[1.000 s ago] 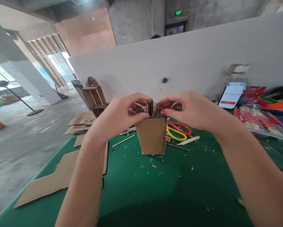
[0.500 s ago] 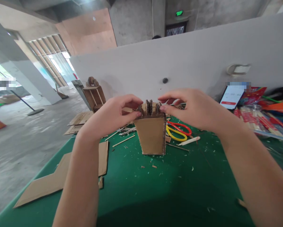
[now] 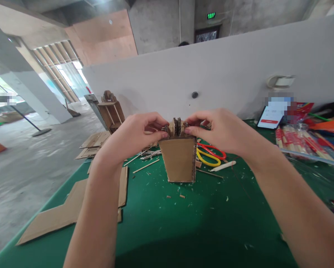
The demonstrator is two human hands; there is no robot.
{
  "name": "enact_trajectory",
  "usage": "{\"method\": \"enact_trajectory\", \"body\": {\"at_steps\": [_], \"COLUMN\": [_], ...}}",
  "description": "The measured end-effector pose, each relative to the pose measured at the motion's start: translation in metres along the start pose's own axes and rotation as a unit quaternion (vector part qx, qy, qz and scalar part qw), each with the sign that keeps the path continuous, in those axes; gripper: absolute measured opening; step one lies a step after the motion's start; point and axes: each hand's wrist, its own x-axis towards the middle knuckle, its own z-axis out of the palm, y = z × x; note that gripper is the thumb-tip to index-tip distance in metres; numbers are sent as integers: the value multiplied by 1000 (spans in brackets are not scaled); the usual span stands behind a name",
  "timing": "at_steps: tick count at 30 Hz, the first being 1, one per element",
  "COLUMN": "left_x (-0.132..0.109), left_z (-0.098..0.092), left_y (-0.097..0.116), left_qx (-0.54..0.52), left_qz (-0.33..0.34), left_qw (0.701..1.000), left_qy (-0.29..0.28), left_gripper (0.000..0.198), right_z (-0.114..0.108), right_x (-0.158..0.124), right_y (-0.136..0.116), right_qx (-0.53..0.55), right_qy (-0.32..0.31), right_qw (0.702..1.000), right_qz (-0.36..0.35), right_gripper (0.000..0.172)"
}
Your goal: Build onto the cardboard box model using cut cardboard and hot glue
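Observation:
A small upright cardboard box (image 3: 179,158) stands on the green table (image 3: 200,223), with several cardboard pieces (image 3: 177,126) sticking out of its top. My left hand (image 3: 133,137) pinches the box's top left corner with thumb and fingers closed. My right hand (image 3: 220,130) pinches the top right edge, fingers closed on a cardboard piece there. Both forearms reach in from the bottom of the view.
Flat cardboard sheets (image 3: 69,208) lie at the table's left edge. Red and yellow scissors (image 3: 210,154) and a white stick (image 3: 222,166) lie behind the box. A cardboard model (image 3: 111,111), a phone (image 3: 273,115), packets of sticks (image 3: 303,141) and a grey partition wall (image 3: 234,70) are farther back.
My right hand has come down and closed on the top right of the box after lifting slightly. My left hand has stayed pinched at the top left.

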Motion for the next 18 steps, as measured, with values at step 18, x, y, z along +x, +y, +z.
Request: {"method": "enact_trajectory", "body": {"at_steps": [18], "left_x": [-5], "left_z": [-1], "left_y": [9], "left_qx": [64], "left_qz": [46], "left_qw": [997], "left_qy": [-14], "left_gripper": [43], "right_z": [1], "right_x": [-1], "right_y": [1], "right_qx": [13], "right_qy": [-12], "right_qw": [1000], "right_qz": [2], "right_gripper": [26]}}
